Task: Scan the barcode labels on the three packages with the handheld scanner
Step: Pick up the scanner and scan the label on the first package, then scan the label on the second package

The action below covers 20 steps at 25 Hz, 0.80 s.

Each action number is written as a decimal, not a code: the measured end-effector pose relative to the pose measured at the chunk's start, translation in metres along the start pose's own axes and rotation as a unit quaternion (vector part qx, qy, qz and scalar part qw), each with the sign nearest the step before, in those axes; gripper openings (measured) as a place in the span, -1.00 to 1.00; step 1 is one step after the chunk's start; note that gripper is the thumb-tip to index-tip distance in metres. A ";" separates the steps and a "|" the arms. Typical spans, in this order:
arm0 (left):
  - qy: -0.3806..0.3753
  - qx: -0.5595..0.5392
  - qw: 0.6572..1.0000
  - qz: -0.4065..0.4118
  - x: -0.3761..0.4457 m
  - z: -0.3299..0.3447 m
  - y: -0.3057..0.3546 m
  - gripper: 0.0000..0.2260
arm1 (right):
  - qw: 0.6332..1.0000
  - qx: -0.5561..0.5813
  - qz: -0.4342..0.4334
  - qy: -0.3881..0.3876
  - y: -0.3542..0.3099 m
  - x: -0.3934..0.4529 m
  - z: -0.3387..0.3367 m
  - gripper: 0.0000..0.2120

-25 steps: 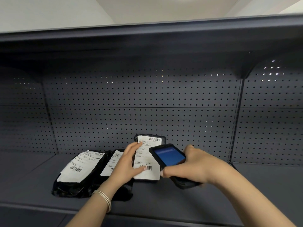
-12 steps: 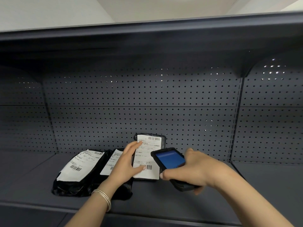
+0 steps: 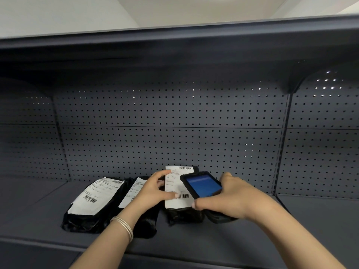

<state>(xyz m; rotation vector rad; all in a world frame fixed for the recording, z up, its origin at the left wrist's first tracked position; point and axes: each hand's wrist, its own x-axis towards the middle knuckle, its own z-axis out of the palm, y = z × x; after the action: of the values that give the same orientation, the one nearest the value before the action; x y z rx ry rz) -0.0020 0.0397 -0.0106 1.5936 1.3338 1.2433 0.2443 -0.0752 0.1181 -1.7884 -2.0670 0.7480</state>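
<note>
Three black plastic packages with white barcode labels lie side by side on the dark shelf. The left package [image 3: 91, 206] lies flat and untouched. My left hand [image 3: 153, 193] covers part of the middle package [image 3: 136, 193] and grips the left edge of the right package [image 3: 174, 187], which stands tilted up with its label facing me. My right hand [image 3: 229, 200] holds the handheld scanner [image 3: 202, 184], a black device with a lit blue screen, just in front of that label's right side.
The shelf floor [image 3: 242, 239] is dark grey with a front lip. A perforated back panel [image 3: 174, 123] rises behind the packages. An upper shelf [image 3: 174, 45] overhangs. A vertical upright [image 3: 281, 144] divides the bay on the right.
The scanner and my right hand have moved left, closer to the right package's label, and now overlap its right edge. My left hand has kept its grip on that package.
</note>
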 end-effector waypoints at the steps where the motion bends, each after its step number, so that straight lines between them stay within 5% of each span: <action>1: -0.019 0.023 0.999 -0.027 0.002 0.000 0.000 -0.21 | 1.000 0.000 -0.001 -0.001 0.000 0.001 0.000 -0.35; 7: 0.024 0.019 1.000 0.000 -0.006 0.001 0.004 -0.43 | 1.000 0.017 -0.024 -0.006 0.000 0.012 0.007 -0.36; 13: 0.078 0.206 0.974 0.054 -0.033 -0.065 -0.007 -0.56 | 0.998 0.039 -0.054 0.003 -0.022 0.017 0.038 -0.31; 20: -0.011 0.371 0.928 0.013 -0.021 -0.134 -0.043 -0.54 | 0.997 0.040 -0.024 0.060 -0.075 0.021 0.089 -0.23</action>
<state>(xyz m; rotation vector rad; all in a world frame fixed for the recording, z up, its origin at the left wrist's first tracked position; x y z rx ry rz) -0.1427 0.0206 -0.0170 2.1148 1.9092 0.7467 0.1307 -0.0776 0.0862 -1.6930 -1.9668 0.6818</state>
